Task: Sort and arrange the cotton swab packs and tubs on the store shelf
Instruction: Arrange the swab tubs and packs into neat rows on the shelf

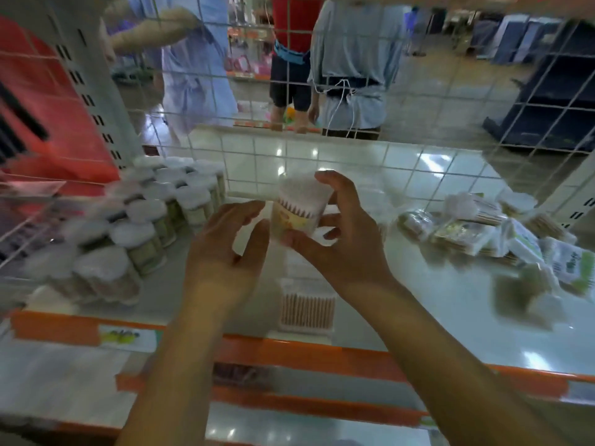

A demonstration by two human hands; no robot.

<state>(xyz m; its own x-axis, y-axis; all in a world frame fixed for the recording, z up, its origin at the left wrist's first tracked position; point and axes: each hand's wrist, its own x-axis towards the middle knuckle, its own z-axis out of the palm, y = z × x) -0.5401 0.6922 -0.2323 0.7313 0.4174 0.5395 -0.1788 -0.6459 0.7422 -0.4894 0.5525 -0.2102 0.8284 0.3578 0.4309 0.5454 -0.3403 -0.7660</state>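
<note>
My right hand grips a clear round tub of cotton swabs above the middle of the white shelf, fingers curled round its side. My left hand is just left of the tub, fingers relaxed and spread, thumb close to its base; whether it touches is unclear. Several matching tubs stand in rows at the shelf's left. A rectangular swab box lies near the front edge. A loose pile of flat swab packs sits on the right.
A white wire grid closes the shelf's back; people stand in the aisle beyond it. An orange price rail runs along the front edge, with a lower shelf beneath. A red panel is at the far left.
</note>
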